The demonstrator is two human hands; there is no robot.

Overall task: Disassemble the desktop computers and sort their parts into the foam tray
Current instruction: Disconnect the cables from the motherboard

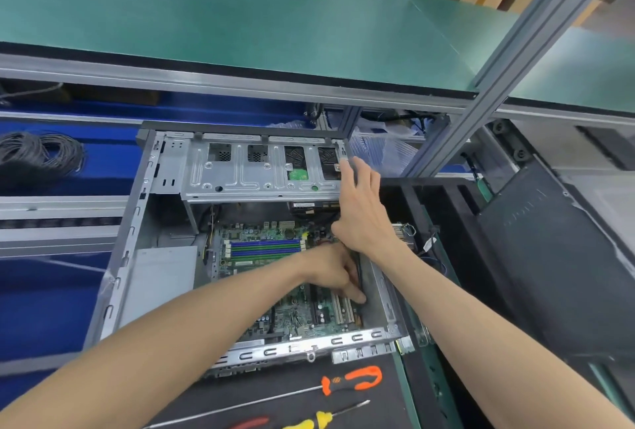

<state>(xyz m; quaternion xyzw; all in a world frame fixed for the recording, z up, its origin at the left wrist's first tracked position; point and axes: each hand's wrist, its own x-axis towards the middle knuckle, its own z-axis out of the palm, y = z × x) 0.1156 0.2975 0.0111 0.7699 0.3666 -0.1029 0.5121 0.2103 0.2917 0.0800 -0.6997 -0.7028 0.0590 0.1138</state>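
- Green-topped upper shelf (240, 16) across the far half of the view, on aluminium posts; no computer part on it.
- Desktop computer case (113, 277) lying open on the black worktop (378, 404), side panel off, drive cage (240, 171) in place along its far edge.
- Black foam tray (457, 208) just beside the case's right edge; slots in view empty, so sorting judged not begun.
- Motherboard (261, 250) seated in the case, memory sticks (264, 248) in their slots; removal mostly ahead.
- Right hand (360, 215) over the case's far right corner, fingers straight and spread, touching the drive cage's right end, gripping nothing.
- Left hand (330, 274) reaching down inside the right wall, fingers curled at something by the expansion slots; whether pinched or merely pressed, cannot tell.
- Orange-handled screwdriver (357, 379) and yellow-handled screwdriver (319, 420) lying untouched near the worktop's near edge.
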